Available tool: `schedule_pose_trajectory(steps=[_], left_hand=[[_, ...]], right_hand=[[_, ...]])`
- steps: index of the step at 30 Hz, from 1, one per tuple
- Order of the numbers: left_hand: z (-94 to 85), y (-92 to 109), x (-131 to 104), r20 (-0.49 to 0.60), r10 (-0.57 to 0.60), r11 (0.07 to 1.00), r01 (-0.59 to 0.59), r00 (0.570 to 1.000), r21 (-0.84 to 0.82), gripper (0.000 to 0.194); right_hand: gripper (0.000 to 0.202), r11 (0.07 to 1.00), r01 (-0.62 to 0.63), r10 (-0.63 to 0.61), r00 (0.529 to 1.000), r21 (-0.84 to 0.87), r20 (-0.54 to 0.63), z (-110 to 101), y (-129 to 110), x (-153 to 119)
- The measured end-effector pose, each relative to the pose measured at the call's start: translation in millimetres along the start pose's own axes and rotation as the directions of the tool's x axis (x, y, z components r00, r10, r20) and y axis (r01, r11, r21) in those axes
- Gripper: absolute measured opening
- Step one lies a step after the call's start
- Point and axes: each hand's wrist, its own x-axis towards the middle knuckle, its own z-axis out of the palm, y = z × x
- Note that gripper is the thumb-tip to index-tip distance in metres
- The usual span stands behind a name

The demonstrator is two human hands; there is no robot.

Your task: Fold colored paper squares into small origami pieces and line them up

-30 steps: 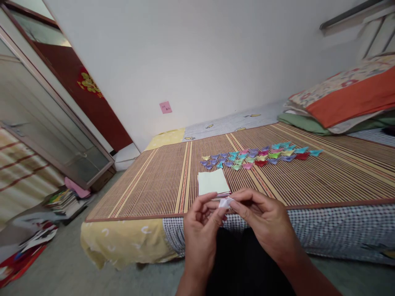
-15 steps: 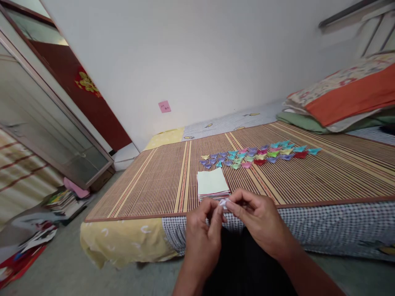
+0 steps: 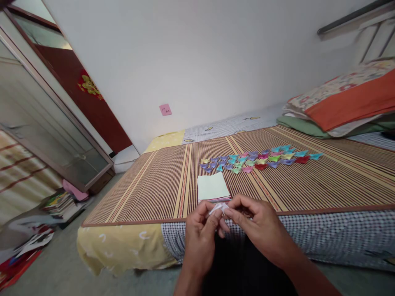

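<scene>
A small white folded paper (image 3: 220,208) is pinched between both hands at the front edge of the bed. My left hand (image 3: 202,234) grips its left side with thumb and fingers. On the other side, my right hand (image 3: 259,222) holds the right end between thumb and forefinger. Just beyond the hands lies a stack of paper sheets (image 3: 212,186), pale green on top. Farther back, several folded paper pieces (image 3: 261,161) in blue, teal, pink, red, yellow and green stand in rows on the striped mat (image 3: 148,185).
Folded bedding with an orange band (image 3: 348,107) is piled at the right rear. A pink note (image 3: 165,109) sticks to the white wall. On the floor at left are stacked books (image 3: 58,203), beside a glass-panelled door (image 3: 46,94).
More of the white folded paper shows between my fingers, spread wider toward the left hand. My hands have shifted slightly down in view, and the camera has tilted a little.
</scene>
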Motion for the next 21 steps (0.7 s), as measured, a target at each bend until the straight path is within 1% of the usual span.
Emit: schedule_pose_trajectory(steps=[2,5,7,9,12,15,19,21], left_hand=[[0.7,-4.1,0.7,-0.018,0.012,0.999,-0.011,1.000,0.041,0.030],[1.0,-9.6,5.8,-0.024,0.067,0.985,-0.063,0.997,0.158,0.032],[0.6,-11.5,13.0,-0.015,0.111,0.968,-0.104,0.994,0.227,0.032],[0.1,-12.7,23.7,-0.004,0.143,0.958,-0.138,0.990,0.252,0.032],[0.0,-14.2,47.2,0.019,0.179,0.954,-0.178,0.984,0.241,0.030],[0.5,-15.1,78.5,0.034,0.220,0.947,-0.222,0.975,0.231,0.029],[1.8,-18.6,123.2,0.008,0.314,0.909,-0.303,0.949,0.287,0.027],[2.8,-24.9,143.4,-0.003,0.351,0.902,-0.337,0.936,0.269,0.027]], right_hand=[[0.031,0.997,0.006,-0.008,1.000,-0.076,-0.023,1.1,3.0,1.8],[0.034,0.989,0.034,-0.040,0.998,-0.147,-0.041,4.6,9.1,5.5],[0.035,0.983,0.049,-0.060,0.997,-0.175,-0.057,5.3,13.4,9.7],[0.034,0.979,0.067,-0.081,0.994,-0.190,-0.068,3.2,17.5,16.6],[0.032,0.975,0.098,-0.114,0.991,-0.198,-0.070,-4.4,23.4,35.0],[0.030,0.973,0.134,-0.153,0.984,-0.188,-0.091,-12.0,28.8,62.9],[0.029,0.964,0.202,-0.229,0.961,-0.171,-0.158,-16.5,38.6,104.8],[0.028,0.958,0.220,-0.254,0.949,-0.185,-0.187,-17.9,47.3,122.8]])
